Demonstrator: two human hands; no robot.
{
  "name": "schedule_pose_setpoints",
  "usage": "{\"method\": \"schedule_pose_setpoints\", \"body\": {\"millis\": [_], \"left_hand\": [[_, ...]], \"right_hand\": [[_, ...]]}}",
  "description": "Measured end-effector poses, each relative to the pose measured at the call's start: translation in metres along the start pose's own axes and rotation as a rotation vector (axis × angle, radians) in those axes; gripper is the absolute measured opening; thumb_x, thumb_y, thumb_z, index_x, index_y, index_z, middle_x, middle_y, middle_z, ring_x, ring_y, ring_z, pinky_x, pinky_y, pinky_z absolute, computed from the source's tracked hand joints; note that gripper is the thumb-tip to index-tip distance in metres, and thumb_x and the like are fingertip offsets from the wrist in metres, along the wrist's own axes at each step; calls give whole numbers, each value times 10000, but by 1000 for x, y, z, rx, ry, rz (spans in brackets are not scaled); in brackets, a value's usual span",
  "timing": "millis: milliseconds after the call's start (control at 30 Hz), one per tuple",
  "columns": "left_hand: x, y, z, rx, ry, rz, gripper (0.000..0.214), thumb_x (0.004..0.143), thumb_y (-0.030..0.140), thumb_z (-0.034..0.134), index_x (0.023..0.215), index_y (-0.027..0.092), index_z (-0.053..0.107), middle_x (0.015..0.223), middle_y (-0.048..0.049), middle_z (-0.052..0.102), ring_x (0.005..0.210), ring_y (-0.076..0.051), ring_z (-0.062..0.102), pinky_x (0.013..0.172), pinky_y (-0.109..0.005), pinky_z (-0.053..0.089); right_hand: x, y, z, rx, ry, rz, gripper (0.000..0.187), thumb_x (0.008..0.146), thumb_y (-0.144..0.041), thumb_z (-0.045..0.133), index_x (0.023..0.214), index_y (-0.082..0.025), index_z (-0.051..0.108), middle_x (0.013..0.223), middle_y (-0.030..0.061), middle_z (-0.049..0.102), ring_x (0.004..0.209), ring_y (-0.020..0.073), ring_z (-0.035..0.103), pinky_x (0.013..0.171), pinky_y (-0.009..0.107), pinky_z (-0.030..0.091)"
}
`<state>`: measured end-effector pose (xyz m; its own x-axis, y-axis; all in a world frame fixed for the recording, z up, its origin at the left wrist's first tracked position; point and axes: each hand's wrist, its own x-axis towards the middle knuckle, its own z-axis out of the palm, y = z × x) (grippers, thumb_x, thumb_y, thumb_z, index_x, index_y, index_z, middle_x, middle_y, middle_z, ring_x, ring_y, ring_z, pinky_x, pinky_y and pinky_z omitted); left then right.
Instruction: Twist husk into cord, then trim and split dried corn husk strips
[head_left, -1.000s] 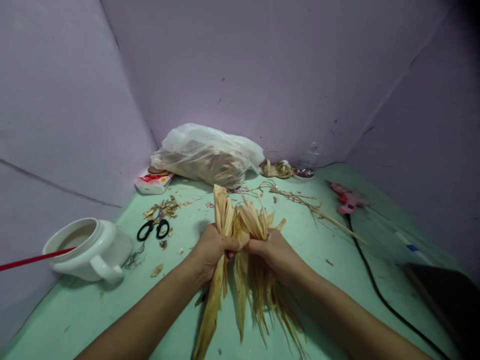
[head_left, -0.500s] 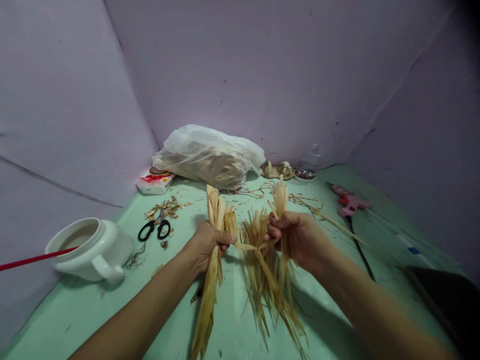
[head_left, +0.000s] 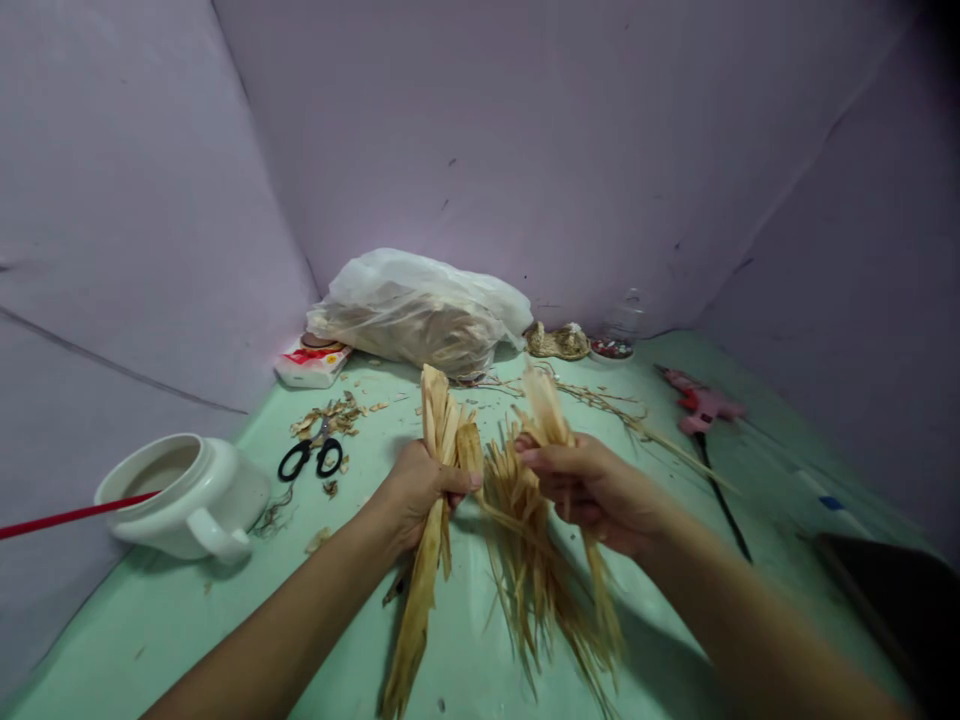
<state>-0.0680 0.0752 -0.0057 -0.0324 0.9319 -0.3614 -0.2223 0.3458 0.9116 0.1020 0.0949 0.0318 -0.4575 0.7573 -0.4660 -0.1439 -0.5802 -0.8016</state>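
My left hand [head_left: 429, 490] is closed round a bundle of dried husk strips [head_left: 417, 630], whose ends stick up above the fist and hang down toward the table's near side. Opposite it, my right hand [head_left: 592, 488] pinches a second, shorter piece of dried husk [head_left: 546, 405], slightly blurred, with a strip trailing below the fingers. Between the hands, a frayed bunch of shredded husk [head_left: 525, 540] fans downward over the green table. Whether that bunch is joined to either hand's piece I cannot tell.
Black-handled scissors [head_left: 311, 457] lie by husk scraps at left. A white ceramic pot [head_left: 225, 490] with a red stick [head_left: 82, 515] stands nearby. Behind are a plastic bag [head_left: 420, 315] and a woven piece [head_left: 557, 342]. A pink glue gun [head_left: 705, 405] lies at right.
My right hand has turned and shifted slightly, and the husk piece in it now leans left. The strip that stretched between the hands now droops. My left hand has barely moved.
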Motion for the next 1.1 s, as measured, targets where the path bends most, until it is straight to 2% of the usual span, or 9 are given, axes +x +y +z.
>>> {"method": "schedule_pose_setpoints", "body": {"millis": [67, 167, 367, 533, 767, 933, 1033, 1100], "left_hand": [[-4, 2, 4, 16, -14, 17, 205, 416, 86, 665, 600, 81, 574, 424, 28, 502, 339, -44, 388, 308, -155, 272], [-9, 5, 9, 37, -34, 25, 218, 402, 69, 646, 613, 79, 594, 442, 21, 530, 350, -53, 409, 314, -160, 291], [-10, 6, 10, 59, -60, -8, 182, 433, 105, 637, 609, 85, 594, 404, 23, 508, 341, -62, 416, 313, -158, 291], [-12, 4, 12, 53, -37, 1, 119, 442, 97, 613, 555, 88, 576, 381, 15, 494, 329, -63, 414, 304, -153, 287], [-14, 5, 13, -75, -62, -74, 77, 422, 68, 596, 495, 73, 575, 363, 0, 502, 303, -55, 422, 290, -134, 293], [-11, 5, 10, -138, -61, -189, 9, 442, 54, 560, 448, 60, 563, 345, -10, 490, 289, -40, 410, 281, -114, 286], [-10, 5, 6, -180, -90, -182, 116, 453, 37, 586, 561, 74, 606, 432, -18, 565, 322, -45, 444, 291, -112, 305], [-9, 7, 3, -167, -137, -153, 163, 467, 48, 629, 626, 81, 620, 463, -13, 577, 343, -48, 458, 298, -111, 312]], "right_hand": [[10, 16, 9, -81, 57, -7, 221, 585, -232, 670, 726, -157, 517, 394, -113, 270, 323, 3, 144, 293, 132, 72], [15, 29, 16, -85, 38, -20, 198, 581, -228, 679, 670, -139, 527, 394, -84, 364, 307, 5, 223, 296, 151, 108], [13, 29, 18, -82, 59, -39, 150, 575, -155, 614, 524, -152, 473, 352, -92, 341, 286, 4, 207, 307, 160, 172], [14, 31, 20, -141, 12, -67, 32, 572, -125, 546, 545, -136, 532, 403, -40, 475, 295, 16, 264, 318, 176, 202], [17, 32, 15, -25, -27, 50, 208, 555, -177, 547, 461, -166, 362, 374, -107, 246, 304, -7, 139, 301, 151, 56], [17, 30, 11, 57, -121, 109, 222, 530, -182, 558, 483, -165, 342, 405, -112, 237, 324, -14, 108, 302, 135, 41], [16, 28, 9, 95, -164, 139, 208, 538, -193, 560, 484, -158, 362, 403, -111, 219, 336, -11, 92, 301, 126, 50], [16, 23, 7, 90, -157, 130, 166, 562, -215, 544, 486, -146, 413, 387, -88, 265, 329, 2, 149, 294, 126, 92]]}}
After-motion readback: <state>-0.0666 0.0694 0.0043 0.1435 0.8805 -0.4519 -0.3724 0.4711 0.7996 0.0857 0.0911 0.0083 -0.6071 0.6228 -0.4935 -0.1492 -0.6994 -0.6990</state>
